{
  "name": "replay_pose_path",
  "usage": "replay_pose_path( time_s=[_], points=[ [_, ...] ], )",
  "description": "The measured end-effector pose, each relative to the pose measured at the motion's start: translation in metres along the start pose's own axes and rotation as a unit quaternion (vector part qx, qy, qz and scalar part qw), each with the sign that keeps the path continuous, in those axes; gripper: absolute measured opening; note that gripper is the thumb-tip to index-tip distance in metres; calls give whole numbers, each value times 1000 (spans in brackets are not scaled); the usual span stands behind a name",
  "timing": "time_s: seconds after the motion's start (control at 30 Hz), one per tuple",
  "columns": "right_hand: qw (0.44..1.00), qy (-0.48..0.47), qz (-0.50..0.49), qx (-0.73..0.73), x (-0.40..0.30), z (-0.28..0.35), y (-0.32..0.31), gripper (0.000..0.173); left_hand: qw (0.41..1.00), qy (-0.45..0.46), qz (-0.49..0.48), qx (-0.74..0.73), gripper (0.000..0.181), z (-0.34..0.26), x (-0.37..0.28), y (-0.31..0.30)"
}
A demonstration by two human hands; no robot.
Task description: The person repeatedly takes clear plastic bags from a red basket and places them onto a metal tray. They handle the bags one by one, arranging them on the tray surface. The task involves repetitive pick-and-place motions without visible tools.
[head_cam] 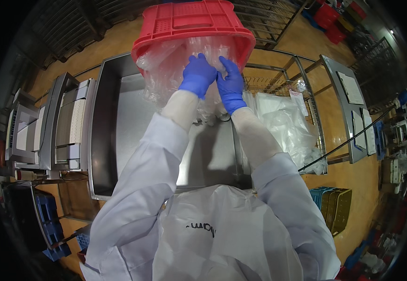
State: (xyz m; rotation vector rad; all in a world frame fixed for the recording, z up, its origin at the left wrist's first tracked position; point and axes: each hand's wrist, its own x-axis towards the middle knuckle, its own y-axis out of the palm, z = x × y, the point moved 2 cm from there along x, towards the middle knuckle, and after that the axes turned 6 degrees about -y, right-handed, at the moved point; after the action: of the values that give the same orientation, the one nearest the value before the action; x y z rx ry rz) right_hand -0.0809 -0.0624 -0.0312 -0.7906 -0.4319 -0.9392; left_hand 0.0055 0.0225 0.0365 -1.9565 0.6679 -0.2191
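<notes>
A red plastic crate (193, 21) lies tipped at the far side of a stainless steel tray table (129, 105), its opening facing me. Clear plastic bags (165, 73) fill the opening and spill over its lower edge. My left hand (198, 75), in a blue glove, is at the bags near the middle of the opening; its fingertips are partly lost among them. Just to its right, my right hand (230, 84), gloved in blue too, touches the bags with thumb and fingers spread. Whether either hand grips the plastic is not clear.
On the right, a wire basket (270, 82) holds more clear plastic bags (284, 119). Beyond it stands a steel table (344, 105) with clipboards (349, 87). A conveyor (77, 119) adjoins the tray's left side. Olive crates (337, 210) stand on the floor at lower right.
</notes>
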Motion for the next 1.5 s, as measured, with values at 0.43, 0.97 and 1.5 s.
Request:
replay_pose_path(
  time_s=[0.43, 0.97, 1.5],
  points=[
    [994, -45, 90, -38, -64, 27, -61, 75, 833, 214, -510, -13, 36, 67, -50, -73],
    [988, 2, 70, -138, -116, 20, -133, 78, 889, 254, -373, -79, 29, 85, -152, 41],
    [911, 56, 397, 97, -151, 11, -235, 21, 888, 407, -189, -102, 58, -49, -260, 103]
  ],
)
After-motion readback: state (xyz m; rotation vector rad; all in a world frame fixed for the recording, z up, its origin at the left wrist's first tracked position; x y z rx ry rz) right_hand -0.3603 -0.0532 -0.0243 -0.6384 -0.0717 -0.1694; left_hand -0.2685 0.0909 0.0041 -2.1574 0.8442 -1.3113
